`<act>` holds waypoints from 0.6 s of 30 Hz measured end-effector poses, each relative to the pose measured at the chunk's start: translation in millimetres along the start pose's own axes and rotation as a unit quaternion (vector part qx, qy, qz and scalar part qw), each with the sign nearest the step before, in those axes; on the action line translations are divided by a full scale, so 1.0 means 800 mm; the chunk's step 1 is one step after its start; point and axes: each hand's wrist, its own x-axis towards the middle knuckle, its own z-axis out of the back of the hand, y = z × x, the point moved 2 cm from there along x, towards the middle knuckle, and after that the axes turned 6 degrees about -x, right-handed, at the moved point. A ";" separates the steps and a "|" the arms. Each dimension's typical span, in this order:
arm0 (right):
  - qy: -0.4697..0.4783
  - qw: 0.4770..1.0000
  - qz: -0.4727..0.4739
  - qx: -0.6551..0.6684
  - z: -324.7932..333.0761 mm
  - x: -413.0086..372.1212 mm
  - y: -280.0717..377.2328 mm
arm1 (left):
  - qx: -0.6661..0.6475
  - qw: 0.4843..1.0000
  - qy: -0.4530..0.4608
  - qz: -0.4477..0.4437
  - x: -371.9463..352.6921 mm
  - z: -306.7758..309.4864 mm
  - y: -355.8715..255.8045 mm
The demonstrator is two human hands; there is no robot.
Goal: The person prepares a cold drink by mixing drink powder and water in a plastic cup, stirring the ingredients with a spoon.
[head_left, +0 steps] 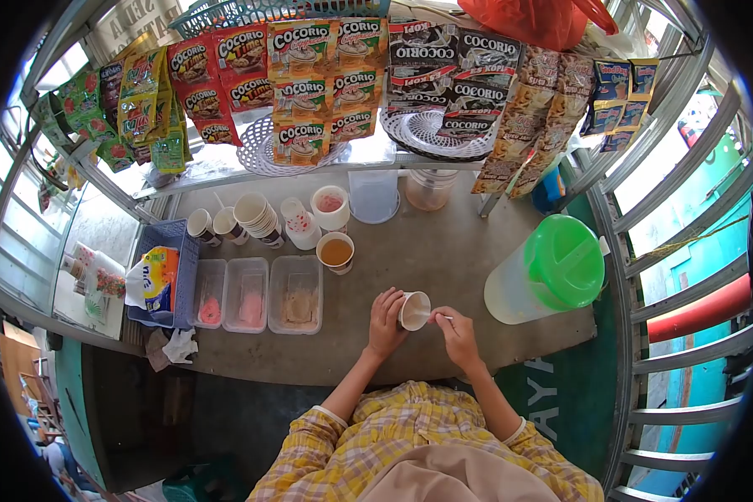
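Observation:
Near the counter's front edge, my left hand is wrapped round a white paper cup, which tilts to the right with its opening showing. What lies inside looks pale and cannot be made out clearly. My right hand is closed on a thin light utensil at the cup's rim. A cup of amber-brown liquid stands farther back to the left. Behind it is a white cup with pink contents. Three clear plastic tubs, one with brown powder, sit left of my hands.
To the right stands a large green-lidded container. Stacked paper cups and a blue basket are at the left. Sachet strips hang from the shelf above the counter. Metal bars enclose both sides.

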 end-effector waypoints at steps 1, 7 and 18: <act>-0.019 0.997 0.024 -0.064 0.000 -0.001 0.004 | 0.002 1.000 -0.003 -0.003 0.000 0.000 0.001; -0.018 0.999 0.017 -0.039 -0.004 -0.003 0.006 | 0.021 1.000 0.005 -0.007 0.003 0.003 -0.002; 0.031 0.993 0.002 -0.113 -0.002 -0.004 0.004 | 0.006 1.000 0.003 -0.001 -0.001 0.000 0.002</act>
